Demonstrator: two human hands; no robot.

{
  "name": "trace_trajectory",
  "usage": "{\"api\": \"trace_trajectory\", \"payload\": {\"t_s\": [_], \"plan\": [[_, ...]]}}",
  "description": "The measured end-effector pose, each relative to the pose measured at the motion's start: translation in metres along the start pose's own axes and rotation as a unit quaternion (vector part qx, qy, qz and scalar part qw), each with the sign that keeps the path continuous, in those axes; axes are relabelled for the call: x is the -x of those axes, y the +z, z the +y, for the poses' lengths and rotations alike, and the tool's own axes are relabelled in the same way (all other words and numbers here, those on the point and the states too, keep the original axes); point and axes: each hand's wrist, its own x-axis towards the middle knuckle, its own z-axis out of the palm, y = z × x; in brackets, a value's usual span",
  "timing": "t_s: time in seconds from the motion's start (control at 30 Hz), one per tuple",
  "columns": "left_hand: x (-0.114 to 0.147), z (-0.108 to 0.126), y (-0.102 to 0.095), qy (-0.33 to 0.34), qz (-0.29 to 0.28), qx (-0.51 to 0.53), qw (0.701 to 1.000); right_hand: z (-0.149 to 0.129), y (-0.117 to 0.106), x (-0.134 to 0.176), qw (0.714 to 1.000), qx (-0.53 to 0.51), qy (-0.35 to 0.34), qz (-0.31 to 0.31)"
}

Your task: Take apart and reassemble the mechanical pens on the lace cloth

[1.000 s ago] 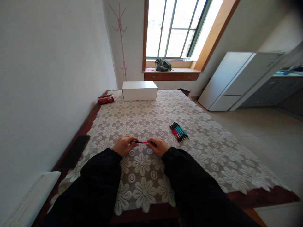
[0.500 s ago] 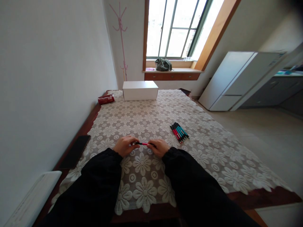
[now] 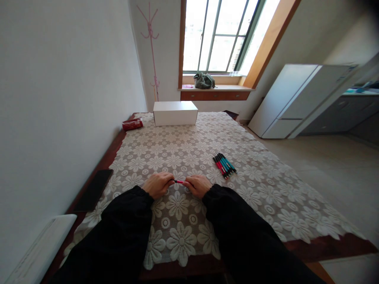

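Between my two hands lies a red and black pen [image 3: 179, 182], held level just above the flowered tablecloth [image 3: 181, 240]. My left hand [image 3: 158, 184] is closed around its black end. The fingers of my right hand [image 3: 198, 185] pinch the red end, so both tips are hidden and only the middle of the barrel shows. To the right of my right hand, several pens [image 3: 225, 165] with red, teal and black barrels lie side by side in a slanted bundle on the cloth.
A white box [image 3: 175, 114] stands at the table's far end, with a red packet [image 3: 132, 124] to its left. Along the left edge lie a dark flat phone-like slab [image 3: 94, 190] and a long white object [image 3: 44, 248]. The wall runs close on the left.
My left fingers have closed further over the black end of the pen, covering more of it. My right fingers have shifted slightly on the red part. The bundle has not moved.
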Motion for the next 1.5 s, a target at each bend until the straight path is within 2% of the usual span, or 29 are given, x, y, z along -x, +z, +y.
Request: {"api": "trace_trajectory", "payload": {"t_s": [0.2, 0.37, 0.63, 0.87, 1.07, 1.27, 1.4, 1.5], "plan": [[0.0006, 0.0019, 0.0005, 0.002, -0.013, -0.035, 0.999, -0.0017, -0.0002, -0.0010, 1.000, 0.015, -0.022, -0.016], [0.0011, 0.0001, 0.0023, -0.008, -0.013, -0.043, 0.999, -0.0007, 0.0004, -0.0008, 0.999, -0.037, -0.029, 0.021], [0.0020, 0.0011, 0.0021, -0.004, 0.014, -0.020, 1.000, 0.0014, 0.0031, -0.0001, 0.999, -0.043, -0.001, 0.017], [0.0025, 0.0005, 0.0013, -0.013, 0.021, 0.008, 1.000, 0.0021, 0.0058, -0.0011, 0.993, -0.106, 0.023, 0.056], [0.0024, -0.0001, 0.0021, -0.019, 0.019, 0.007, 1.000, 0.0006, 0.0032, -0.0011, 0.996, -0.086, -0.010, 0.036], [0.0039, -0.0029, 0.0048, -0.034, 0.021, 0.014, 0.999, -0.0001, 0.0052, -0.0014, 0.994, -0.096, 0.028, 0.053], [0.0042, -0.0033, 0.0049, -0.031, 0.031, 0.027, 0.999, -0.0010, 0.0022, -0.0007, 0.995, -0.092, 0.007, 0.037], [0.0038, -0.0024, 0.0039, -0.029, 0.030, 0.025, 0.999, -0.0013, 0.0012, -0.0009, 0.994, -0.093, -0.003, 0.052]]}}
